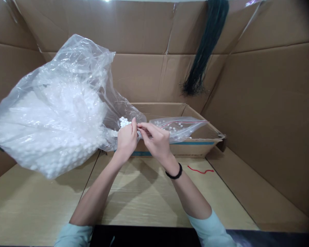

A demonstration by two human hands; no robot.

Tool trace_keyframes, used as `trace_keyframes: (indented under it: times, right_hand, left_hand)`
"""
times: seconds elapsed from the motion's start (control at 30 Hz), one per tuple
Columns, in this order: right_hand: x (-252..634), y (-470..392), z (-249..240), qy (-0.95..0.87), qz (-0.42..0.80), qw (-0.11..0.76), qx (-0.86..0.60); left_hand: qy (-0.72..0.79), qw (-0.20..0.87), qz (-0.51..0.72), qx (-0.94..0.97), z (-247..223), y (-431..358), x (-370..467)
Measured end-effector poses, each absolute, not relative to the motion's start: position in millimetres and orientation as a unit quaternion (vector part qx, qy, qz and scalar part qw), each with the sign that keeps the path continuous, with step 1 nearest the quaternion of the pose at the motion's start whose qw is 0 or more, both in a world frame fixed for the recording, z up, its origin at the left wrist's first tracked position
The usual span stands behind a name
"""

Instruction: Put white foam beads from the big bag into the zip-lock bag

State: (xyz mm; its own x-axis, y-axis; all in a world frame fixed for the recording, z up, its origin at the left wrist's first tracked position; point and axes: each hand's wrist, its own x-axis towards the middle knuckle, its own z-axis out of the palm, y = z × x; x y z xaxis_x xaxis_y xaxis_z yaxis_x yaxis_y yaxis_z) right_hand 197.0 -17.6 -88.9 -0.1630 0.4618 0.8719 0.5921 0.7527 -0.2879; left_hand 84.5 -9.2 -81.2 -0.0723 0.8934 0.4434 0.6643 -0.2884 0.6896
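Observation:
A big clear plastic bag (54, 120) full of small white balls fills the left side, and its narrow end reaches my hands. Loose white balls (123, 121) show through the plastic just behind my left hand (127, 137), whose fingers are closed at that end. My right hand (156, 137) is pinched right beside it, fingertips nearly touching the left thumb; what lies between them is too small to name. To the right of my hands, a clear zip bag (180, 128) with a red line and a few white balls rests over the open cardboard box.
An open cardboard box (190, 149) with a blue stripe stands behind my hands on the wooden table (144, 206). A short red cord (201, 171) lies at right. Dark green strands (208, 48) hang against the cardboard wall (144, 72).

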Motion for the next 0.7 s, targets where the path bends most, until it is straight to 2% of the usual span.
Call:
trace_keyframes:
  times: [0.33, 0.43, 0.57, 0.7]
  right_hand:
    - [198, -14, -86, -0.757, -0.037, 0.552, -0.347]
    - [204, -11, -83, -0.745, -0.072, 0.552, -0.367]
    - [218, -1, -78, -0.720, -0.184, 0.507, -0.437]
    - [229, 7, -75, -0.722, -0.210, 0.442, -0.488]
  left_hand:
    - [0.519, 0.222, 0.494, 0.661, -80, -5, 82]
    - [0.477, 0.263, 0.504, 0.670, -82, -3, 82]
    - [0.468, 0.307, 0.523, 0.643, -85, 1, 80]
    - [0.480, 0.319, 0.532, 0.620, -84, 3, 76]
